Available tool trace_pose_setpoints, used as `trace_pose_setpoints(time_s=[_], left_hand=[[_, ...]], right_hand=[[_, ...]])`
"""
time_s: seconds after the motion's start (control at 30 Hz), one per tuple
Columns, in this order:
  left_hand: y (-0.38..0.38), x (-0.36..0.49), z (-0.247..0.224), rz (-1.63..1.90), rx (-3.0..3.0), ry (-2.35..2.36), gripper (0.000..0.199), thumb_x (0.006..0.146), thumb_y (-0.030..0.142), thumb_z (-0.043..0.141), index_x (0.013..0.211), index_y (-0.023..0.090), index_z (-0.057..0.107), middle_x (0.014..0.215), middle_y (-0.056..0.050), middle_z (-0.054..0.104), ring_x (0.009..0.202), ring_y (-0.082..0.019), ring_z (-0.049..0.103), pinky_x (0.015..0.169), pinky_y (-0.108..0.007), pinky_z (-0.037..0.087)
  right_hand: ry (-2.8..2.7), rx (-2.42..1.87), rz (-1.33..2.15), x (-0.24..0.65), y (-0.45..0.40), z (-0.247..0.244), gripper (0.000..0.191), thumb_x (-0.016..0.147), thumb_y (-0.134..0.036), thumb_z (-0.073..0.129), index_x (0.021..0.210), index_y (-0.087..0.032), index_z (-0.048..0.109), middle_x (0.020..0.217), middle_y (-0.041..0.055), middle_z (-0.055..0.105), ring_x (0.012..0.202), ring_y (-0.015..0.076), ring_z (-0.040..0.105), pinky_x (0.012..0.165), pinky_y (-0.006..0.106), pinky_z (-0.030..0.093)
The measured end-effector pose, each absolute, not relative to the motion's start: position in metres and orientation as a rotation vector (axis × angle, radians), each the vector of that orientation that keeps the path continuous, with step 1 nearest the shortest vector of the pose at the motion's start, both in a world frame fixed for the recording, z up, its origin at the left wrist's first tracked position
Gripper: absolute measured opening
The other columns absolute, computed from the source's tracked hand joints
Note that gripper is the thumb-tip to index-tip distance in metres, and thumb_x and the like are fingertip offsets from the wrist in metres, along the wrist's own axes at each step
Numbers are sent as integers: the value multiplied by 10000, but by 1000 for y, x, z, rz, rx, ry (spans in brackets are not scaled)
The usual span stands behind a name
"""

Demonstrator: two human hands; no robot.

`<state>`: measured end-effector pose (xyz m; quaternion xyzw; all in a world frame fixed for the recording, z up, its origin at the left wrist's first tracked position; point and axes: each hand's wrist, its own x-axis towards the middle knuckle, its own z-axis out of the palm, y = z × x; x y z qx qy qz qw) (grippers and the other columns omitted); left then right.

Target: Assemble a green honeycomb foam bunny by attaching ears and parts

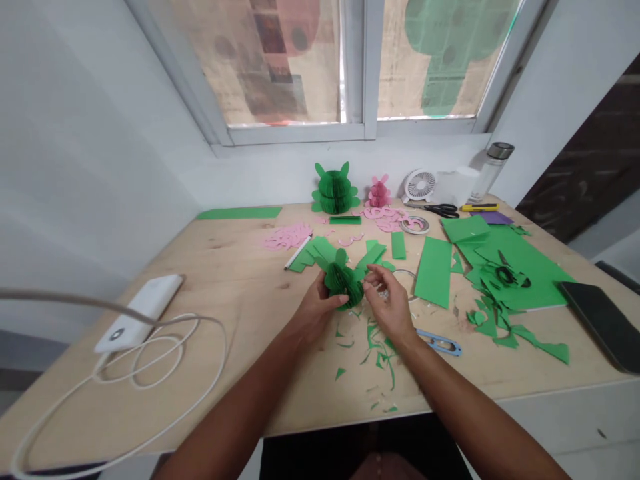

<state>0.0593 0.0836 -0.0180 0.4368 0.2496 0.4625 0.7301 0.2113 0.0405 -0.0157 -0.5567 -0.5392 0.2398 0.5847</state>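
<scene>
Left hand [319, 305] grips green figure [343, 277], pleated paper ball with rounded ear tabs, over table's middle. Right hand [393, 303] just beside it, fingers bent; can't tell if pinching anything. Thin, jagged green scraps [340, 374] nearby, flat rectangular card [433, 272] rightward. Pale wood-grain table [235, 373], smooth white wall [260, 173], newsprint-covered window [369, 73].

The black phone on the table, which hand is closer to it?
The right hand. It is left of the phone, beside the green paper figure; the left hand is farther left, holding that figure from its other side.
</scene>
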Motion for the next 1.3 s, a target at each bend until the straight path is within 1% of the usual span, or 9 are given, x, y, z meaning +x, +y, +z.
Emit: trace_pose_setpoints(time_s=[0.1, 0.23, 0.4, 0.57, 0.77, 1.1, 1.3], left_hand=[[85, 60, -23, 1017, 1013, 542, 579, 592, 116, 802, 1120, 211, 584, 1085, -54, 686, 1022, -243, 617, 875, -334, 464], [88, 59, -29, 1006, 1088, 539, 679, 577, 112, 815, 1192, 215, 546, 1165, -67, 659, 1078, -254, 596, 892, -332, 459], [88, 59, -32, 989, 1147, 552, 769, 570, 155, 829, 1258, 223, 493, 1222, -79, 630, 1117, -263, 580, 935, -353, 443], [86, 59, -31, 962, 1195, 566, 830, 566, 194, 834, 1302, 218, 452, 1267, -110, 601, 1171, -305, 550, 983, -415, 424], [86, 59, -32, 943, 1220, 565, 851, 576, 189, 826, 1326, 225, 424, 1300, -119, 577, 1210, -318, 520, 1011, -438, 403], [88, 58, -34, 933, 1207, 546, 861, 578, 179, 825, 1333, 229, 414, 1307, -110, 571, 1222, -320, 510, 1017, -441, 393], [89, 58, -36, 939, 1187, 515, 837, 578, 178, 828, 1313, 242, 432, 1287, -84, 582, 1213, -309, 511, 1014, -426, 390]], right_hand=[[-1247, -1324, 549, 212, 41, -16, 247, 801, -260, 559, 1032, -199, 623, 837, 36, 656, 773, 185, 598, 731, 311, 467], [-1259, -1340, 538, 212, 42, -15, 148, 796, -274, 552, 883, -191, 639, 800, 34, 649, 745, 179, 584, 688, 290, 446], [-1257, -1337, 539, 213, 43, -17, 129, 793, -290, 537, 791, -191, 621, 749, 23, 632, 717, 174, 559, 671, 282, 423], [-1241, -1338, 522, 212, 44, -18, 122, 783, -281, 537, 764, -193, 620, 723, 15, 625, 689, 172, 552, 651, 279, 415], [-1255, -1348, 484, 213, 43, -17, 119, 786, -271, 537, 761, -192, 623, 731, 20, 628, 692, 173, 548, 656, 286, 415], [-1252, -1329, 492, 212, 43, -18, 105, 785, -254, 541, 777, -196, 628, 748, 22, 635, 704, 174, 558, 673, 288, 425], [-1266, -1353, 516, 212, 41, -13, 163, 768, -266, 565, 882, -193, 656, 760, 20, 640, 721, 179, 572, 679, 293, 439]])
